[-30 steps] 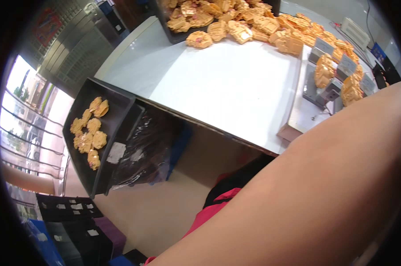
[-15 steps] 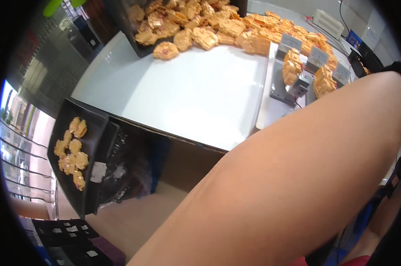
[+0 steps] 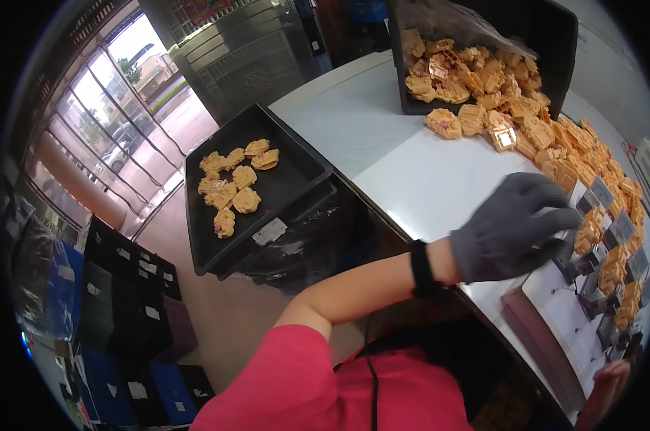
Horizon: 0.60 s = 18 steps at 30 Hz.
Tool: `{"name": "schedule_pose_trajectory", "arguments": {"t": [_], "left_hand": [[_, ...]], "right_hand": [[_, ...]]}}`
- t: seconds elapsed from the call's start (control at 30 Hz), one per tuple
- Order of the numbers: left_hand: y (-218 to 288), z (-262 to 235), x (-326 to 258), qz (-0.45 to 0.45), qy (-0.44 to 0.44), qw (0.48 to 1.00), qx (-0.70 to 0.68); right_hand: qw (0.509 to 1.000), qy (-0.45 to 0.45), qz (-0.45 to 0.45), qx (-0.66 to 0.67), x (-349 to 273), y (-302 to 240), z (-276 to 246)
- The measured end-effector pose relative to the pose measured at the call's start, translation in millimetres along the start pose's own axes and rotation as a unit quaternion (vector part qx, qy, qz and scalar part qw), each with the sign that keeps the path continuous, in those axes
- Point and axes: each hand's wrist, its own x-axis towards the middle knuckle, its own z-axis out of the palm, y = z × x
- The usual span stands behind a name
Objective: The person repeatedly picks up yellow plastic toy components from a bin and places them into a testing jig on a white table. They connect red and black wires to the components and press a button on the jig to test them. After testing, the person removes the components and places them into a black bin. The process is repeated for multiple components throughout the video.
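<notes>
Nearest, a bright pink short sleeve (image 3: 274, 373) leads to the left hand (image 3: 520, 226) in a dark grey fabric glove, blurred, partly open, its fingers parted and curved, with nothing visible in its grip. Its fingertips reach an upright, ridged, orange-yellow plastic piece (image 3: 589, 231) on a low white stand (image 3: 554, 309); whether they touch cannot be told. The right hand is lost at the dark right rim, so its state cannot be told.

With neighbours so close, the piece is best gripped squarely by its edges, fingers clear of the flat grey plate (image 3: 599, 192) behind it.

The table (image 3: 404, 169) is white and glossy. Left of it, a shallow black plastic tray (image 3: 292, 176) bears loose pieces; farther back, a heap of pieces (image 3: 536, 133) spills from a tipped black box (image 3: 558, 43). Beyond stand a silvery metal panel (image 3: 246, 65) and a barred opening (image 3: 127, 108).
</notes>
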Motion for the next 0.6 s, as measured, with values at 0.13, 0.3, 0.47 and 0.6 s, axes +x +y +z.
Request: {"name": "schedule_pose_trajectory", "arguments": {"t": [0.13,0.3,0.47,0.6], "left_hand": [[-6,-39,-71,-0.184,-0.056,0.98,0.055],[-3,-3,-94,-0.224,-0.098,0.97,0.013],[2,-3,-116,-0.309,-0.128,0.942,0.023],[-3,10,-126,-0.377,-0.164,0.912,0.004]], "right_hand": [[0.911,0.18,0.063,-0.365,21,-7,103],[0.864,0.21,0.021,-0.457,10,52,78],[0.851,0.201,-0.015,-0.485,69,49,109],[0.838,0.203,-0.005,-0.506,67,59,104]]}}
